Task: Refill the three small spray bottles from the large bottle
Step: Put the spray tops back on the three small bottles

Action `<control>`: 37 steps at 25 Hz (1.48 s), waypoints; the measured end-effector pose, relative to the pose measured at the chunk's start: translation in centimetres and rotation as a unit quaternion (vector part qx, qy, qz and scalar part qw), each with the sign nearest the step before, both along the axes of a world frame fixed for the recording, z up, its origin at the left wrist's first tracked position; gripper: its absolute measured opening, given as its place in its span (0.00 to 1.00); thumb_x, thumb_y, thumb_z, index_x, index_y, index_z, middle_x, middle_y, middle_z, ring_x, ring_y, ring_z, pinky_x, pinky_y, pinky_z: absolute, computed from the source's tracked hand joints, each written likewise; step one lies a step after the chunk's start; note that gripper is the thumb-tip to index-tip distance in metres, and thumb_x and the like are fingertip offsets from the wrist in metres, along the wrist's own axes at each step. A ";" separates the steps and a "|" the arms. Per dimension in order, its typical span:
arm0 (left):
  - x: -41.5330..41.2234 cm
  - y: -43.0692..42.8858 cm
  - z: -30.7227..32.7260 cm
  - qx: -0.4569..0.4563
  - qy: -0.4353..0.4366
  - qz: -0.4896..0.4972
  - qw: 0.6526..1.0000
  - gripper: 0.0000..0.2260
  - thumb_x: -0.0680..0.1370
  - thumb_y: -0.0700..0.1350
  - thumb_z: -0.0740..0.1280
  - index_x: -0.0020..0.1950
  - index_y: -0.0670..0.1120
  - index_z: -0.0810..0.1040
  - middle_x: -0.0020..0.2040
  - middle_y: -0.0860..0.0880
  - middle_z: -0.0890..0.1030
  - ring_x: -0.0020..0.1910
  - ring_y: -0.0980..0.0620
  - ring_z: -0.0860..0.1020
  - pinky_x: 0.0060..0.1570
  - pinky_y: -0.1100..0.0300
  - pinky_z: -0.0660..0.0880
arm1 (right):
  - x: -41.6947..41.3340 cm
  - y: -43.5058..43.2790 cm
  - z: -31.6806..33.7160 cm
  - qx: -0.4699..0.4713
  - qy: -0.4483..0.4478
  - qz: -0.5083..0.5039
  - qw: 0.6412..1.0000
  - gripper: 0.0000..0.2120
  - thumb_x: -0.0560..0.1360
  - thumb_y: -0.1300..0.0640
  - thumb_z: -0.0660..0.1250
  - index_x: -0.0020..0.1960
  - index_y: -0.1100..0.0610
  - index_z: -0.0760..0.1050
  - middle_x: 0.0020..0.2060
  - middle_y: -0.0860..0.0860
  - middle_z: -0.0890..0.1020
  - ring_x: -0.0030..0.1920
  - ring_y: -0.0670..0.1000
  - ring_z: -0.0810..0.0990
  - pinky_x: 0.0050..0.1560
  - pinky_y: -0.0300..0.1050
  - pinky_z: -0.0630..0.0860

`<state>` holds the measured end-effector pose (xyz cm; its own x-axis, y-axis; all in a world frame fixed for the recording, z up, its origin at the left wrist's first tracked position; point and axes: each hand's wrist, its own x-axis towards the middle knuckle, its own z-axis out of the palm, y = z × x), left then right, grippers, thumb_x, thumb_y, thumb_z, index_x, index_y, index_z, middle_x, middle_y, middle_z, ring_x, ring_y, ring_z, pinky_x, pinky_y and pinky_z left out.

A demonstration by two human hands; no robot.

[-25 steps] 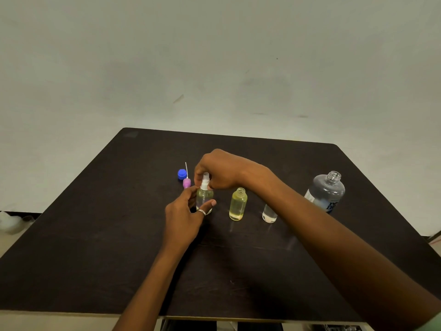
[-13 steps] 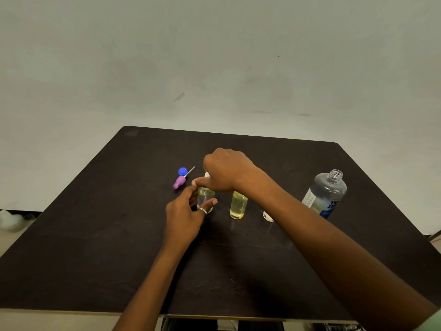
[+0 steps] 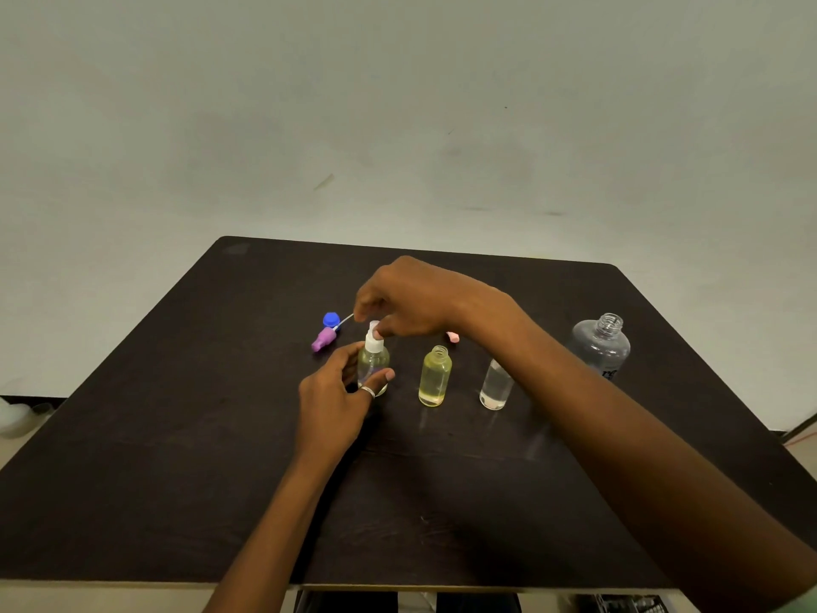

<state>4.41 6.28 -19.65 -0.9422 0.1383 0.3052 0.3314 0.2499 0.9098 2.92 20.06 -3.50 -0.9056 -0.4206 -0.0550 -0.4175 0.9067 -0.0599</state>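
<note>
Backdrop: pale grey-green wall [image 3: 398, 104] behind a dark brown counter [image 3: 177, 435] that fills the lower half of my view.
Left hand: my left hand [image 3: 336, 391] is curled around the leftmost small bottle [image 3: 373, 365], thumb on its near side and fingers on the far side; a ring [image 3: 368, 392] shows on one finger.
Right hand: my right hand [image 3: 411, 298] reaches across from 4 o'clock and pinches the white spray cap [image 3: 374, 338] seated on that bottle's neck, fingertips closed on its top.
Leftmost bottle: clear, upright, filled with pale yellowish liquid, at the middle of the counter.
Middle bottle: the open yellow bottle [image 3: 435, 377] stands just at 3 o'clock of the held one, uncapped, threaded neck bare, nearly full.
Third bottle: the clear small bottle [image 3: 496, 384] stands further toward 3 o'clock, its top hidden behind my right forearm.
Large bottle: the large bottle [image 3: 601, 347] is well apart at 3 o'clock, uncapped, clear; white lettering on its label is partly hidden and I cannot read it.
Loose parts: a purple spray head [image 3: 325, 339] with its thin tube lies at 10 o'clock of the held bottle, touching a blue cap [image 3: 331, 319]; a small pink piece [image 3: 452, 336] peeks out under my right wrist.
</note>
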 end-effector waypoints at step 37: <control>-0.1 0.0 0.0 -0.022 0.005 0.005 1.000 0.22 0.71 0.51 0.76 0.64 0.54 0.77 0.47 0.68 0.79 0.48 0.72 0.78 0.48 0.77 0.71 | 0.2 -0.6 -1.7 0.021 -0.009 -0.002 1.000 0.18 0.74 0.61 0.71 0.63 0.53 0.79 0.61 0.51 0.80 0.59 0.52 0.78 0.58 0.44 0.74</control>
<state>4.35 6.27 -19.65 -0.9405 0.1430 0.3081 0.3376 0.2931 0.8945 3.13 19.45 -5.20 -0.9064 -0.4130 -0.0890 -0.4122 0.9107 -0.0287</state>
